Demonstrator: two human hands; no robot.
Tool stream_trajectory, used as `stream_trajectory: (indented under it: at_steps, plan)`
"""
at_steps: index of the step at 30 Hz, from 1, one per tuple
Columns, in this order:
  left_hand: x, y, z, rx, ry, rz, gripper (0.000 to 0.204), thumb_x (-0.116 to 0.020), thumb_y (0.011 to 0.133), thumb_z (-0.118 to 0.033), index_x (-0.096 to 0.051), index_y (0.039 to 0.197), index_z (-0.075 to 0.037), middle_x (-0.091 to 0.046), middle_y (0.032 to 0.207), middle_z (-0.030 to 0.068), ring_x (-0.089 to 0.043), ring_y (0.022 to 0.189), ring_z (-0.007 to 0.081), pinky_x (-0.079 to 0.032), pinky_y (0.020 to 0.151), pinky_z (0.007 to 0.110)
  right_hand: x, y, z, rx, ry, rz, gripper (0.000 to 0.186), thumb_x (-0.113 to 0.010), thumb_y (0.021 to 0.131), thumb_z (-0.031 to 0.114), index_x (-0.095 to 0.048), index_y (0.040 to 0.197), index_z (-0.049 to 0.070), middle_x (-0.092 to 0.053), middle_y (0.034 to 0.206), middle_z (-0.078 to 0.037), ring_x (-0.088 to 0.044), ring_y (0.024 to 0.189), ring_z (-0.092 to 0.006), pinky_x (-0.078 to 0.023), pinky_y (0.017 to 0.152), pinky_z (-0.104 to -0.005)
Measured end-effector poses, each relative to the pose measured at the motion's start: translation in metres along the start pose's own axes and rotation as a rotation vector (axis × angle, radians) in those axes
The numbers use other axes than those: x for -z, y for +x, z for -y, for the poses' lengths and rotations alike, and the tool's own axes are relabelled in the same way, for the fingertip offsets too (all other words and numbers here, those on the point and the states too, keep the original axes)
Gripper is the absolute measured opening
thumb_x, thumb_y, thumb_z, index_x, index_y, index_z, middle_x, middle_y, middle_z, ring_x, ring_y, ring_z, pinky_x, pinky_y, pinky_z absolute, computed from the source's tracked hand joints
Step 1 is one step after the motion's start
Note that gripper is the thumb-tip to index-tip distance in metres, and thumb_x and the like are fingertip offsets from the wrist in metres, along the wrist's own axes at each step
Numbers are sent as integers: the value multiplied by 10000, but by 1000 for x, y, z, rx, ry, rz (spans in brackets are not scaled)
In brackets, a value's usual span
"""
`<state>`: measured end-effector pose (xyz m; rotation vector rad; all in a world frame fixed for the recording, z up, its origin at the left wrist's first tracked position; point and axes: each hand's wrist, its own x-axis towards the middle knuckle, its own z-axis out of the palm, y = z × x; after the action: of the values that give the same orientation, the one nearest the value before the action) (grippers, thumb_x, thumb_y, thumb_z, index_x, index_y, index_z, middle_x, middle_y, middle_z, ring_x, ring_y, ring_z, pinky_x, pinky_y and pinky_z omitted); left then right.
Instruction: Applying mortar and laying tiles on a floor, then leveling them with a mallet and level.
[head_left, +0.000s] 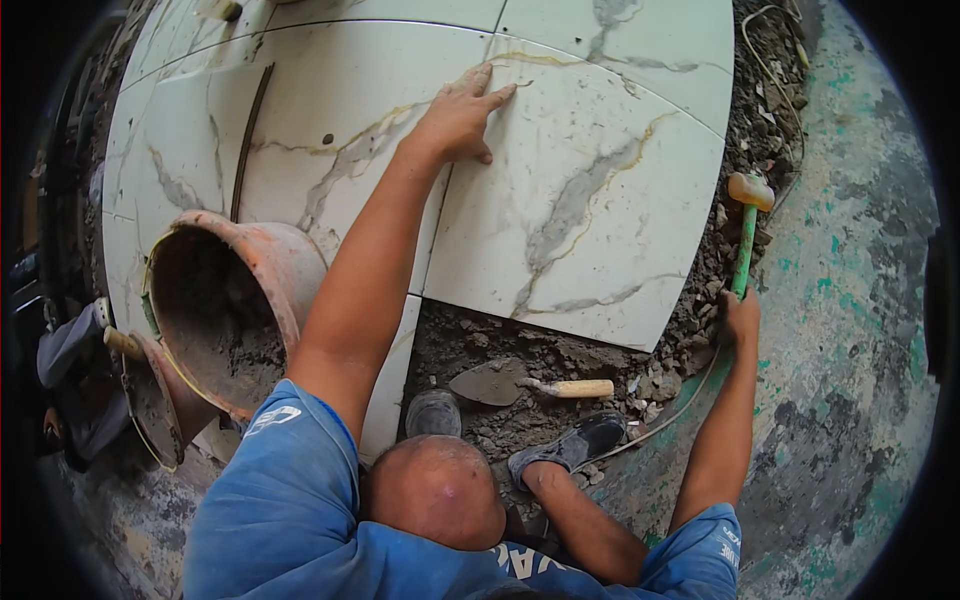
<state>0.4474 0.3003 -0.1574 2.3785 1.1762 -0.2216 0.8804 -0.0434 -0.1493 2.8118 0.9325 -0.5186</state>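
My left hand (466, 118) lies on the white marbled floor tiles, close to the joint between two of them, its fingers spread. Under and to the right of it is a large tile (585, 205) with grey and gold veins and specks of dirt. My right hand (741, 315) grips a mallet (745, 235) low on its green handle. The mallet's pale, worn head points away from me, over the rubble beside the tile's right edge. Between my feet and the tile's near edge, a trowel (490, 383) with a wooden handle lies on the dark mortar.
A mortar-smeared bucket (290, 265) lies tipped at the left, with a second container (170, 390) beside it. A thin dark rod (250, 140) rests on the tiles. A cable (690, 405) runs along the right. Beyond the rubble strip (765, 90) is stained concrete (850, 330).
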Motion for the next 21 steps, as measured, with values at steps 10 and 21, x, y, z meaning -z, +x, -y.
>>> stream_trajectory:
  at_steps: [10, 21]
  plan:
    - [12, -13, -25, 122, 101, 81, 1281, -925, 490, -335, -187, 1535, -266, -92, 1612, 109, -123, 1484, 244, -182, 1186, 485, 29, -99, 132, 142, 1142, -61, 338, -635, 911, 122, -407, 1153, 59, -521, 766, -21, -525, 552, -101, -460, 471, -268]
    - [14, -16, -20, 111, 82, 102, 1309, -926, 482, -367, -159, 1540, -277, -78, 1616, 98, -102, 1489, 243, -166, 1189, 490, -11, -149, 259, 430, 591, 204, 297, -584, 864, 169, -502, 1107, 20, -634, 825, -288, -616, 798, -479, -475, 696, -499]
